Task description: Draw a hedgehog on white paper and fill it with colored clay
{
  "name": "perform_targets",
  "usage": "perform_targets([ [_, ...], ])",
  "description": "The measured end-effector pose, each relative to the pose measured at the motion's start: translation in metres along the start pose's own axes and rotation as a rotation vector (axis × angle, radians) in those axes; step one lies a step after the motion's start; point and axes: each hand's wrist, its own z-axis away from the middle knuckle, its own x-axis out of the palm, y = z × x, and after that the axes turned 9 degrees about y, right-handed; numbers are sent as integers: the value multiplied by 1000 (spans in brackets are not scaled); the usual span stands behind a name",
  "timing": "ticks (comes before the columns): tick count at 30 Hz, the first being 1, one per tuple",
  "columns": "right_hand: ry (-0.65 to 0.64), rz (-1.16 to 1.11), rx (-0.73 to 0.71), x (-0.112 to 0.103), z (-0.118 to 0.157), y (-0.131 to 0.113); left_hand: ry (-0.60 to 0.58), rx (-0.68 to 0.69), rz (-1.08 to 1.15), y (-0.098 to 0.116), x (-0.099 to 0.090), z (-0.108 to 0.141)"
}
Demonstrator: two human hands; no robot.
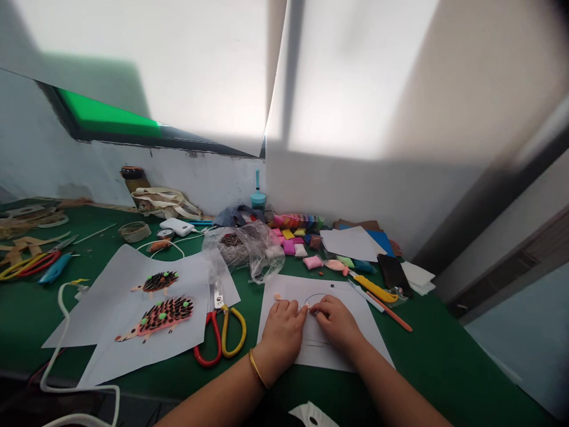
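Note:
A white sheet of paper (315,359) with a thin drawn curve lies in front of me on the green table. My left hand (283,331) rests on its left part, fingers curled, thumb and forefinger tips near the drawn line. Close beside it, my right hand (336,324) is also closed, its fingertips pinched together at the curve. Whatever small thing may be between the fingertips is hidden. A small peach-coloured piece of clay (277,297) sits on the sheet above my left hand. A dark bead-like bit (332,286) lies near the sheet's top edge.
Red-and-yellow-handled scissors (221,332) lie left of the sheet, beside a paper with two clay hedgehogs (166,314). Clay packets (288,246) and a plastic bag (242,246) sit behind. A yellow-handled cutter (376,289) and an orange stick (393,314) lie right.

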Motion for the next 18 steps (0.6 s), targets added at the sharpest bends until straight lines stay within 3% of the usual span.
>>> perform_targets([
  [18, -6, 17, 17, 1, 0, 0, -17, 9, -3, 0, -4, -1],
])
